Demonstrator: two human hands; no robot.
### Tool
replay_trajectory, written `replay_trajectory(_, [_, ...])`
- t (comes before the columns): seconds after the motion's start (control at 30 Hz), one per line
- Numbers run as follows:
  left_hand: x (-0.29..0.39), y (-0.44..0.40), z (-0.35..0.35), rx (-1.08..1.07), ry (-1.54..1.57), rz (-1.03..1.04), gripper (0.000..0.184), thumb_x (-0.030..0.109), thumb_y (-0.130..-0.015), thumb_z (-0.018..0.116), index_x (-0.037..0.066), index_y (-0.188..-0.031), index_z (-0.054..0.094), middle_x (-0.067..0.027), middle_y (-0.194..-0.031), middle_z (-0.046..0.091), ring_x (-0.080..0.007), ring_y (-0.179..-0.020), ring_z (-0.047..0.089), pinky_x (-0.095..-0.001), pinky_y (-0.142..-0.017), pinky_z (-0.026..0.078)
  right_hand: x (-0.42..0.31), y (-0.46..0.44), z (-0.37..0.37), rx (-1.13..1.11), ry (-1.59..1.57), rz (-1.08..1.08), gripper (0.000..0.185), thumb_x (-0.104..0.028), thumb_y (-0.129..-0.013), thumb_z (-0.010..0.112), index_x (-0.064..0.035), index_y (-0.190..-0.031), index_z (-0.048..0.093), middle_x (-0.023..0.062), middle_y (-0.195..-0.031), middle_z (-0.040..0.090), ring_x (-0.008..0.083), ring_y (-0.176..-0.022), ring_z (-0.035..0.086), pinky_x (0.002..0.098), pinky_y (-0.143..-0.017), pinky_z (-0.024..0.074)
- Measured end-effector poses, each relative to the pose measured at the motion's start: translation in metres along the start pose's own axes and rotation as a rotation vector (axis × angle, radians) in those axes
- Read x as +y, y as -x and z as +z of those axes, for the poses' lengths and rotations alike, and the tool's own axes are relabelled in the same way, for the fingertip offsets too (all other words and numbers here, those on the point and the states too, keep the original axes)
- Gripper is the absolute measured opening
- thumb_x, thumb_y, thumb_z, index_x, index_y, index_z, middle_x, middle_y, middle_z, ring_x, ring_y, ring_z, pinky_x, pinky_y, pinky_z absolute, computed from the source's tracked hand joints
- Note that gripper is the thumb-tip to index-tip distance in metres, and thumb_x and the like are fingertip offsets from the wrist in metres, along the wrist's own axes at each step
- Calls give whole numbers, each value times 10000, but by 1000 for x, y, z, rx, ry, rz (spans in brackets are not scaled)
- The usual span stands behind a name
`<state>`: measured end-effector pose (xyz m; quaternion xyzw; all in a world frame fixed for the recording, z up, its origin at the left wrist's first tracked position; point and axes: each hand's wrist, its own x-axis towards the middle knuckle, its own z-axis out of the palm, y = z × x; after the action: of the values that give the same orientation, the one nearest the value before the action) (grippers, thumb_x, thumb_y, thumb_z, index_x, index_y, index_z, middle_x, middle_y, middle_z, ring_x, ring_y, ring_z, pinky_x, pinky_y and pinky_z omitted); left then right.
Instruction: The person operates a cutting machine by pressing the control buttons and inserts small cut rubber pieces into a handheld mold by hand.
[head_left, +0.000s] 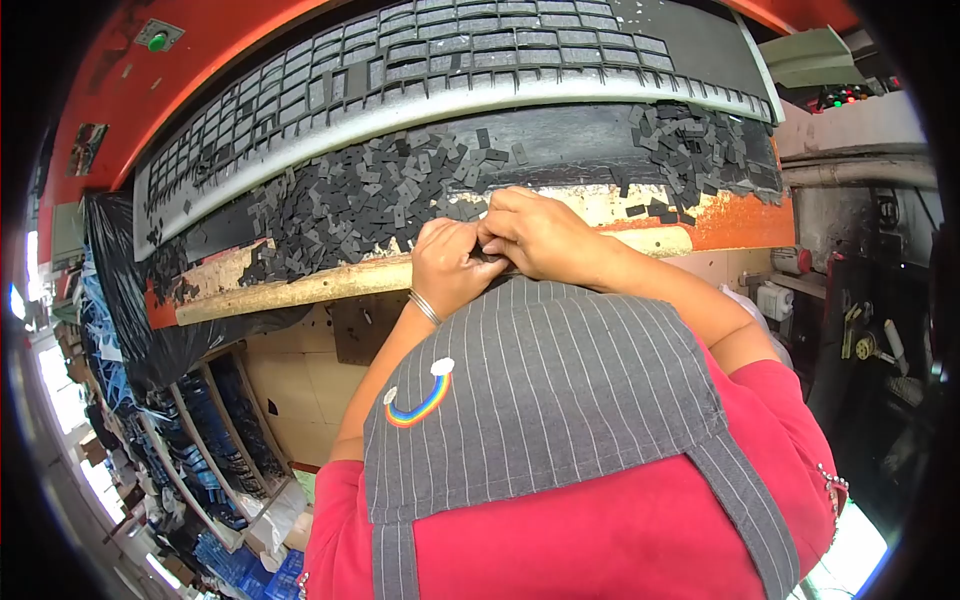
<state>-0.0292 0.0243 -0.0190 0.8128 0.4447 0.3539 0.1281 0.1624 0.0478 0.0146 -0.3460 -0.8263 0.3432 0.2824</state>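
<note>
My left hand [447, 265], with a bangle at its wrist, is closed at the front edge of the workbench. Right beside it and touching it, my right hand [540, 238] has its fingers bent into a pinch. A dark bit shows between the fingertips, but the fingers hide most of it and I cannot tell what it is. Just beyond both hands lies a heap of small black rectangular pieces [365, 195], spread over the bench. A second pile of the same pieces [690, 145] sits farther right.
Behind the heap stands a black grid sheet [430, 50] with a pale bar [450, 103] along its front. A worn wooden rail [330, 284] edges the bench. A black plastic bag [120, 270] hangs at the left, and a green button [157, 41] is on the orange machine frame.
</note>
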Motion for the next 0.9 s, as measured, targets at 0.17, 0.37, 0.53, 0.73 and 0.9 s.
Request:
replay_trajectory(0.17, [4,-2,2,7,-9,-29,376,291,-641,908,67,-859,699,-79,-737,665,-267,-723,651,-388,-758,494,9,4,-4,193,-40,87,160,-73,-825,739,-42,-957,653,115,-932,587,331,-888,598,403,-770,505])
replay_trajectory(0.37, [9,-5,-2,-15,17,-52,331,226,-619,888,84,-850,699,-65,-738,668,-271,-726,648,-386,-770,488,4,7,-2,185,102,-158,165,-114,-797,751,-69,-952,714,77,-904,600,296,-875,595,399,-758,523])
replay_trajectory(0.53, [3,2,2,1,14,-25,313,212,-617,874,87,-837,689,-56,-741,668,-270,-714,642,-385,-767,484,-1,8,4,122,95,-86,95,-109,-799,737,-77,-886,716,58,-876,596,276,-874,583,393,-738,511])
replay_trajectory(0.73, [4,0,1,19,18,-22,337,229,-618,881,78,-858,699,-66,-739,663,-277,-718,643,-393,-770,483,4,5,2,119,46,-32,126,-91,-807,739,-56,-907,670,95,-873,574,315,-874,561,414,-765,487])
replay_trajectory(0.9, [7,-1,1,30,11,-35,354,226,-612,881,80,-883,707,-70,-750,665,-278,-734,647,-398,-774,482,-4,0,-9,355,72,-53,179,-103,-815,745,-59,-962,653,108,-927,586,328,-877,570,432,-773,491])
